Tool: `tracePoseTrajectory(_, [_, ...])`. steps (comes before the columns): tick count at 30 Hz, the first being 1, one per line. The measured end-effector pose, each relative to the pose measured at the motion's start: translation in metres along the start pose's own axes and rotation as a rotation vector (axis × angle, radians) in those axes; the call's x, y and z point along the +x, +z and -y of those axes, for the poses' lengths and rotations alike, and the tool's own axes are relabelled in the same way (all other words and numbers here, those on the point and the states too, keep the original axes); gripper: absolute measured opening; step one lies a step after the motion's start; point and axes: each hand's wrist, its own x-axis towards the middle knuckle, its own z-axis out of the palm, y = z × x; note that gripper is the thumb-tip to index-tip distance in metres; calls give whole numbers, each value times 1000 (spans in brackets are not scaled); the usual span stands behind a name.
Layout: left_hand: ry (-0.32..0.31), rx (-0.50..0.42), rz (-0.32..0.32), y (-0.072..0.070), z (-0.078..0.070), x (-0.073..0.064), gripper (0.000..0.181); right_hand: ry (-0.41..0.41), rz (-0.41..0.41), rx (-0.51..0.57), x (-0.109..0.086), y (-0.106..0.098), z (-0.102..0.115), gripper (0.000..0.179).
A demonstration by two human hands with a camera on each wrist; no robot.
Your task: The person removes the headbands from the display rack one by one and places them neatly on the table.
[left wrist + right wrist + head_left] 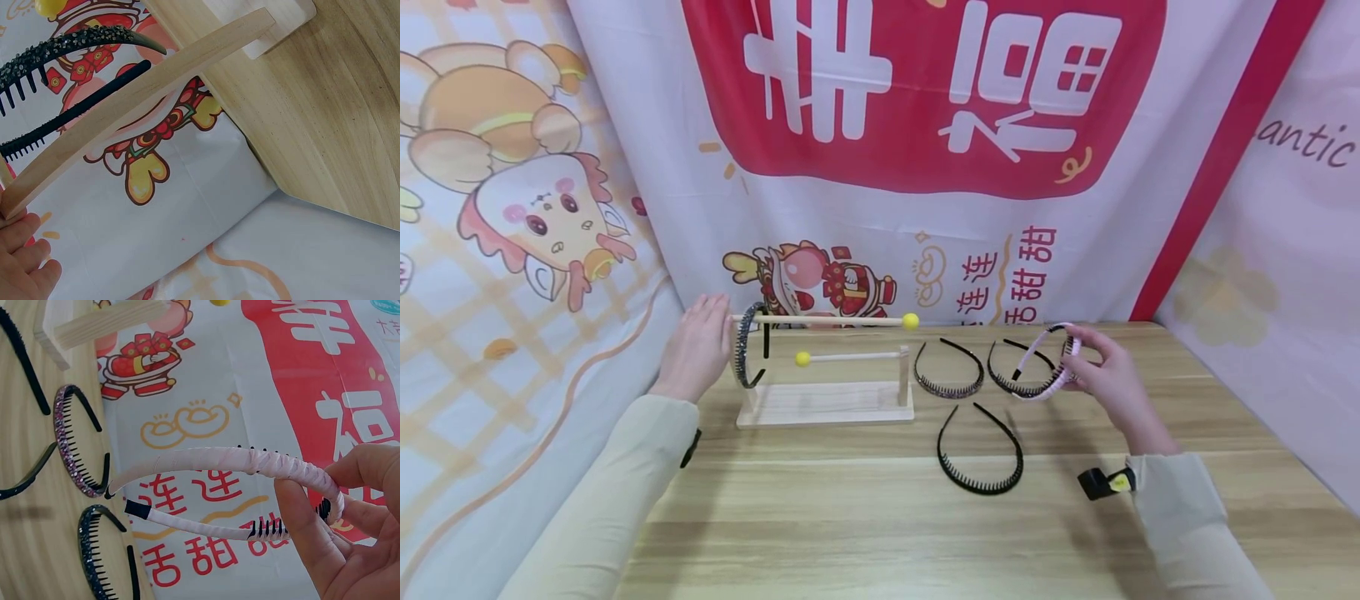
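Note:
My right hand (1105, 371) pinches a pale pink toothed headband (219, 459) with twisted fabric at its curve, raised above the table. My left hand (696, 346) rests at the left end of the wooden stand (827, 404), fingers fairly straight; its fingertips touch the top of the upright post (137, 94) in the left wrist view. A dark glittery headband (742, 346) hangs on the stand's upper rod (835, 320), close to that hand. Behind the pink band lies a dark glittery headband (90, 550), and left of it a purple-pink glittery one (65, 440).
Nearer the front lies a plain black toothed headband (981, 486). The stand has a lower rod (857, 357), and both rods end in yellow balls. Printed cloth (880, 217) rises behind the wooden table (820, 517) and along both sides.

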Motion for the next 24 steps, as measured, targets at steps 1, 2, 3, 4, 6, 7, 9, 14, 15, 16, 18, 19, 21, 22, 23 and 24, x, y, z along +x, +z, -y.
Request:
tracePoseTrajectory(1, [1, -1, 0, 0, 0, 0, 44, -1, 2, -3, -1, -1, -2, 52])
tracePoseTrajectory(2, [1, -2, -1, 0, 0, 0, 44, -1, 6, -7, -1, -1, -3, 52])
tracePoseTrajectory(3, [1, -2, -1, 0, 0, 0, 44, -1, 8, -14, -2, -2, -5, 51])
tracePoseTrajectory(4, [2, -3, -2, 0, 0, 0, 44, -1, 10, -24, -3, -2, -6, 51])
tracePoseTrajectory(6, [4, -4, -1, 0, 0, 0, 44, 1, 15, -40, -4, -3, -9, 51])
tracePoseTrajectory(7, [4, -6, -2, -1, -1, 0, 44, 3, 17, -49, -5, -4, -10, 51])
tracePoseTrajectory(9, [5, -8, 0, -1, -1, 0, 44, 12, 22, -66, -7, -5, -13, 52])
tracePoseTrajectory(14, [2, -10, 9, -2, -2, 0, 44, 41, 45, -107, -13, -10, -22, 52])
tracePoseTrajectory(15, [1, -9, 10, -2, -2, 0, 44, 44, 51, -114, -14, -11, -24, 52])
tracePoseTrajectory(16, [2, -9, 11, -2, -2, 0, 44, 46, 57, -125, -15, -13, -25, 52])
tracePoseTrajectory(18, [2, -11, 13, -2, -2, 1, 44, 50, 67, -144, -17, -16, -29, 51])
tracePoseTrajectory(19, [2, -12, 13, -2, -2, 1, 44, 52, 71, -150, -17, -18, -30, 51])
tracePoseTrajectory(21, [2, -13, 12, -2, -2, 1, 44, 62, 84, -161, -19, -23, -32, 51])
tracePoseTrajectory(22, [2, -13, 12, -2, -1, 1, 44, 67, 91, -167, -20, -25, -33, 51])
tracePoseTrajectory(23, [2, -13, 13, -1, -1, 1, 44, 72, 100, -173, -21, -28, -34, 50])
tracePoseTrajectory(24, [2, -12, 13, -1, -1, 1, 44, 80, 110, -178, -22, -30, -34, 50])
